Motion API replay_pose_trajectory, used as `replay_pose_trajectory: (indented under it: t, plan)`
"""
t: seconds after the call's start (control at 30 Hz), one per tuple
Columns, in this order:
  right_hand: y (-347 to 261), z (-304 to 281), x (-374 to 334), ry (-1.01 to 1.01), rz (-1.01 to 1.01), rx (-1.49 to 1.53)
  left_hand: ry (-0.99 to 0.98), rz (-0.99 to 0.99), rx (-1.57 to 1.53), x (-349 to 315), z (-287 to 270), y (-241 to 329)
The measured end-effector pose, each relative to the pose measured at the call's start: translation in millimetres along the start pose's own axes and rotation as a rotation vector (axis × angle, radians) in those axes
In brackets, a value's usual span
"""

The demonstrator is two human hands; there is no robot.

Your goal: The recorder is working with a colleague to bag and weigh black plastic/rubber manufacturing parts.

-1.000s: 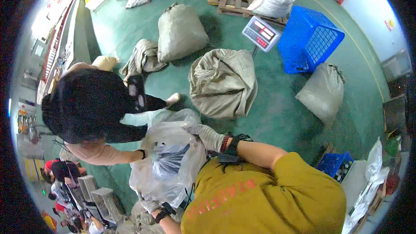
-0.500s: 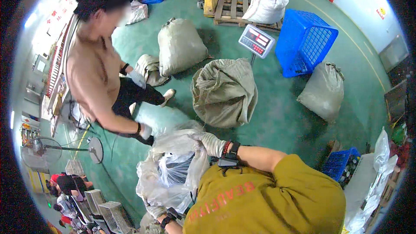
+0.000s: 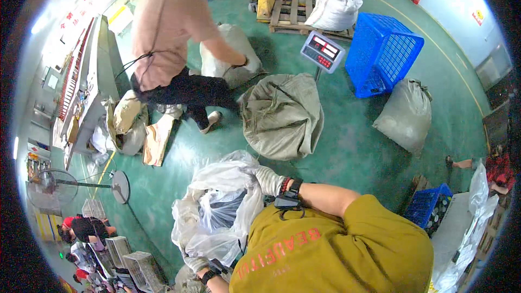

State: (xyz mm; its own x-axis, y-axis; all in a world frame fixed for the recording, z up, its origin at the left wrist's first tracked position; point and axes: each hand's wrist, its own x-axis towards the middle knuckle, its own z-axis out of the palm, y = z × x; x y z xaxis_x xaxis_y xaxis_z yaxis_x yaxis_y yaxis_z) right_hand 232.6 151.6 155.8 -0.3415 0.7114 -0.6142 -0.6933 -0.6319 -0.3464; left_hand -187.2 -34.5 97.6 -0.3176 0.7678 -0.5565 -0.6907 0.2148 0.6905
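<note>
A translucent white plastic bag (image 3: 187, 230) stands wide-mouthed in front of me. Inside it lies something dark under thinner clear plastic (image 3: 222, 209), whose kind I cannot make out. My right hand (image 3: 268, 181), in a whitish knit glove, is closed on the far right part of the bag's rim. Lower down, my left hand (image 3: 196, 263), also gloved, grips the rim nearest the bottom edge of the view. Just beyond the bag sits a large grey-green woven sack (image 3: 285, 119), its top slack and folded in.
A co-worker (image 3: 168, 27) in a tan shirt bends over a full pale sack (image 3: 225, 49). A scale display (image 3: 323, 51), a blue crate (image 3: 374, 54) and another tied sack (image 3: 407, 114) stand farther right. At left are a standing fan (image 3: 119, 187) and a brown paper sack (image 3: 158, 140).
The co-worker has stepped from beside the plastic bag away to the pale sack, and a hand now reaches to that sack. My hands stay on the bag's rim.
</note>
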Motion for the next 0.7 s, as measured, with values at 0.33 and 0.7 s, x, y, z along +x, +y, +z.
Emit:
replay_pose_trajectory:
  t: [0.33, 0.7]
  plan:
    - [0, 2, -6, 0.038, 0.028, 0.04, 0.087, 0.031, 0.004, -7, 17, 2]
    - [4, -5, -1, 0.011, 0.016, -0.014, 0.1, 0.031, 0.077, -8, 16, 1]
